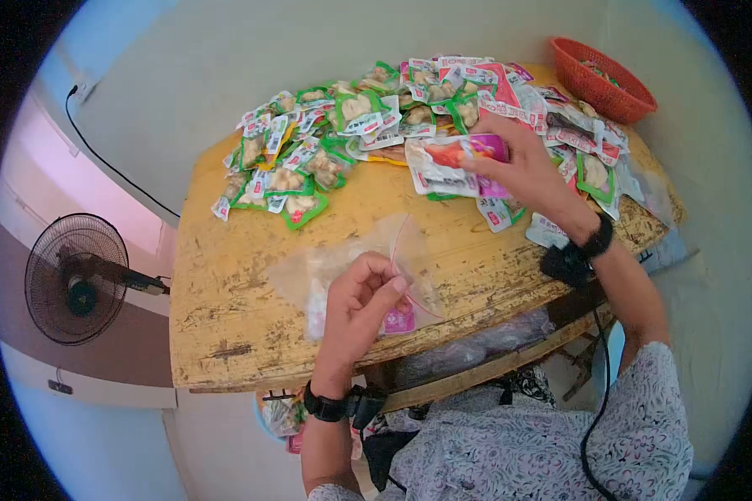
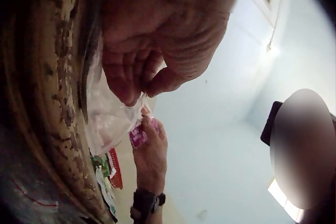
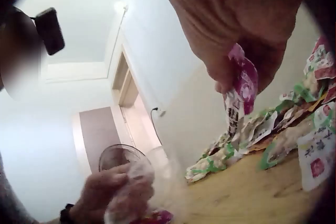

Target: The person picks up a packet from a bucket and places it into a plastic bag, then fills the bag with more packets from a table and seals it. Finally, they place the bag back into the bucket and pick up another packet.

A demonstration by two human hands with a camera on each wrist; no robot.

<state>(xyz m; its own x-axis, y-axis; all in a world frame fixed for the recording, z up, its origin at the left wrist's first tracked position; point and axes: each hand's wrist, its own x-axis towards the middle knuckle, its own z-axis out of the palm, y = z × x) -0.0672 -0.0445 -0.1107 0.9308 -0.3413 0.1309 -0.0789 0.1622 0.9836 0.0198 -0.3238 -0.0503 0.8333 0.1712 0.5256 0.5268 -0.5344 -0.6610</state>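
Observation:
My left hand [image 1: 361, 307] pinches the edge of a clear zip bag [image 1: 418, 250] with a red seal line, near the front of the table. Inside the bag lie packets, one showing a purple corner [image 1: 399, 321]. In the left wrist view, thumb and fingertips meet at the bag's rim. My right hand [image 1: 530, 171] grips a white and purple snack packet [image 1: 443, 164] with a red picture, raised over the table beyond the bag. The right wrist view shows this packet [image 3: 242, 85] hanging from the fingers above a heap of snack packets [image 1: 359, 108].
The heap spreads over the back of the worn yellow wooden table [image 1: 251, 309]. A red basket [image 1: 602, 79] stands at its back right corner. Plastic bags [image 1: 485, 342] lie on a shelf under the tabletop. A black fan [image 1: 79, 280] stands to the left.

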